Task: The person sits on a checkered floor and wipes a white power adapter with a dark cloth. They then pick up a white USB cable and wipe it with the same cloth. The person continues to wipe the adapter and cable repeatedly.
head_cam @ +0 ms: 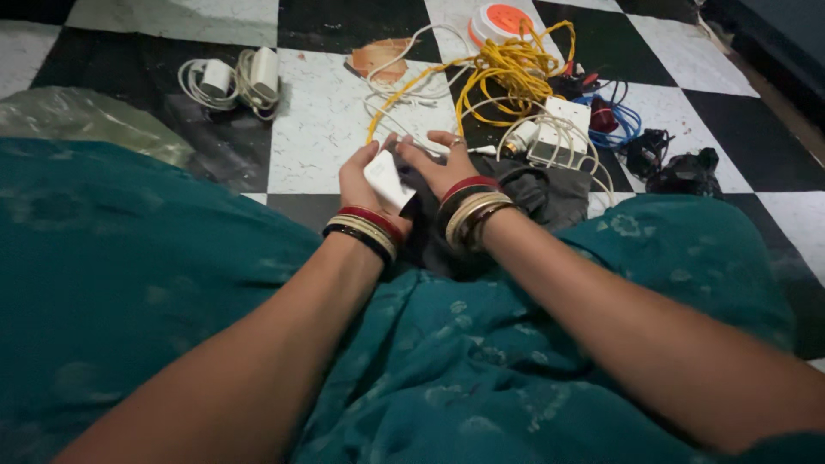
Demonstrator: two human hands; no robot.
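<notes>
Left hand (pixel 365 180) gripping a small white plastic adapter block (pixel 388 180), right hand (pixel 441 165) pinching its top edge, over the checkered tile floor (pixel 318 129), tangled yellow cable (pixel 507 69) just beyond, white coiled charger (pixel 245 79) far left

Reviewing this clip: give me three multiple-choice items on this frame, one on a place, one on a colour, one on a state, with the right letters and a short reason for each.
1. Where does the round orange-and-white case lie?
A. beyond the tangle of yellow wire
B. on the person's lap
C. beside the white charger with its coiled cable

2. What colour is the loose cable at the right of the pile?
A. green
B. blue
C. pink

3. How is the small flat white block held?
A. lying untouched
B. between the left hand and right hand
C. hanging by a cord

Answers: 1 A, it sits at the top edge past the wire; 2 B, blue loops show; 3 B, both hands touch it.
</notes>
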